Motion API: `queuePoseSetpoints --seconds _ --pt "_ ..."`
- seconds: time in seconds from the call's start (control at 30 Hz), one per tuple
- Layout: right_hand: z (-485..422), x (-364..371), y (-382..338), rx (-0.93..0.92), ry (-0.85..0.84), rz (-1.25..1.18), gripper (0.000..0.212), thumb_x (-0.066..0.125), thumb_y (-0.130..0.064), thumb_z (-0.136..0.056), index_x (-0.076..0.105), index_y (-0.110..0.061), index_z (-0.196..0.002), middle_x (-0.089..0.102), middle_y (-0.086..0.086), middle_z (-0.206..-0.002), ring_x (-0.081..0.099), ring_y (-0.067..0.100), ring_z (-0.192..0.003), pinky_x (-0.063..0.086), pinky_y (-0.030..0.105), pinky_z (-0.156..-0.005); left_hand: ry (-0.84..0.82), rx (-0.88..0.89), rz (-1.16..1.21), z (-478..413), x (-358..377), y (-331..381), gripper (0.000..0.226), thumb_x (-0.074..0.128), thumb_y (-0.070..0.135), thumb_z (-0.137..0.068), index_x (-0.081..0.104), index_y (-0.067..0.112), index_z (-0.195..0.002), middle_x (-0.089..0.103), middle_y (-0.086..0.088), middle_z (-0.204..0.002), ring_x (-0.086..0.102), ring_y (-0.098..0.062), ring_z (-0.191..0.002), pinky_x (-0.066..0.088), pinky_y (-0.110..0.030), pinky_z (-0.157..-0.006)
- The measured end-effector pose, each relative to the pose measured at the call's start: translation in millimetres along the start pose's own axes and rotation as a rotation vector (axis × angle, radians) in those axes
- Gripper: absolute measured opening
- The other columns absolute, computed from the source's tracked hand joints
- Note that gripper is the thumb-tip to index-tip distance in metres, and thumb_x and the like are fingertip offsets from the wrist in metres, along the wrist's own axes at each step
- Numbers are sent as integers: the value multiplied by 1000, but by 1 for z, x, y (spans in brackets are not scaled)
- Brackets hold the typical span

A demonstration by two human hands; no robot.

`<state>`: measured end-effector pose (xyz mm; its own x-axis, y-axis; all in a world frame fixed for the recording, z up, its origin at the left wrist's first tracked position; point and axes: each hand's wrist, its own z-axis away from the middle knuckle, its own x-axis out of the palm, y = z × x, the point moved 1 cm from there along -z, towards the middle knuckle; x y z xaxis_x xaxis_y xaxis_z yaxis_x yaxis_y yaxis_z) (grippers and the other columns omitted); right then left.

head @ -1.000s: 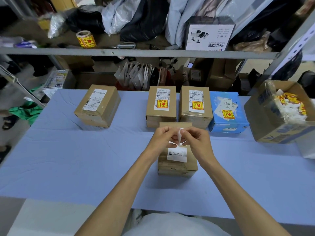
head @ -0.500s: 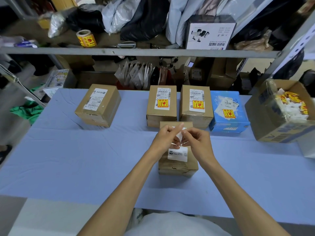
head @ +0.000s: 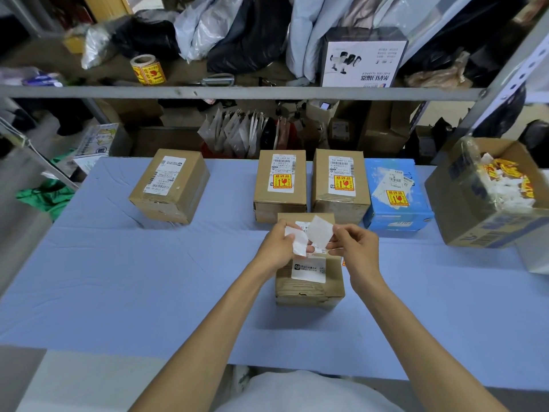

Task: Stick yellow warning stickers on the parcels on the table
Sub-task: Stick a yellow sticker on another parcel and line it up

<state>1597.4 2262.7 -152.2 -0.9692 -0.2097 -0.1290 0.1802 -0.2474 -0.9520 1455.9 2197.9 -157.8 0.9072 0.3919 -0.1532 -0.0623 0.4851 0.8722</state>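
Head view: since half a second ago the hands have drawn apart. The left hand (head: 276, 248) fingers pinch a curled white piece (head: 299, 243). The right hand (head: 356, 248) fingers pinch a white square (head: 320, 231). Both are above the near parcel (head: 310, 292) on the surface (head: 148, 278). No yellow face shows, so I cannot tell which piece is the sticker. The hands hide part of the parcel's top.

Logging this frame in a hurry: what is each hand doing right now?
Left hand: closed, pinching a curled white slip.
Right hand: closed, pinching a flat white square.

Yellow stickers (head: 282, 183) on three parcels (head: 279, 210) read 易碎品; the white shelf box (head: 364, 59) says 条码扫描器 (upside down).
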Motion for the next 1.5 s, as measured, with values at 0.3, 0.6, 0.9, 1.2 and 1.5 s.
queuePoseSetpoints --seconds 0.3,0.6,0.9,1.2,1.5 --pt "-1 2 3 4 20 12 18 58 -13 -92 71 -9 -79 67 6 -65 64 17 -59 55 28 -59 58 73 -74 0 3 -3 33 37 25 -93 47 23 -61 52 6 -58 46 -7 -54 37 -33 -61" --pt "-2 4 7 10 27 35 20 58 -14 -91 71 -12 -76 69 10 -68 66 20 -62 53 30 -58 54 140 -195 1 9 -10 28 34 4 -98 42 29 -111 56 4 -103 55 -16 -91 48 -22 -55" --pt "1 7 3 -87 56 139 23 59 -18 -89 69 -18 -69 67 -1 -61 67 13 -57 55 31 -57 136 308 -145 8 13 -3 4 58 31 -89 59 31 -86 58 9 -76 53 -5 -74 44 -18 -64" --pt "3 10 3 -148 -116 27 28 51 -17 -97 73 -17 -80 72 1 -70 70 15 -71 57 27 -65 135 346 -237 3 22 -3 23 73 47 -78 65 31 -94 59 9 -77 56 -8 -77 49 -24 -66" --pt "-6 0 10 -123 26 183 11 67 -25 -87 65 -20 -96 68 -5 -89 64 9 -81 52 26 -70 81 93 132 1 15 -2 11 65 27 -89 68 23 -99 71 0 -101 66 -18 -99 55 -31 -82"
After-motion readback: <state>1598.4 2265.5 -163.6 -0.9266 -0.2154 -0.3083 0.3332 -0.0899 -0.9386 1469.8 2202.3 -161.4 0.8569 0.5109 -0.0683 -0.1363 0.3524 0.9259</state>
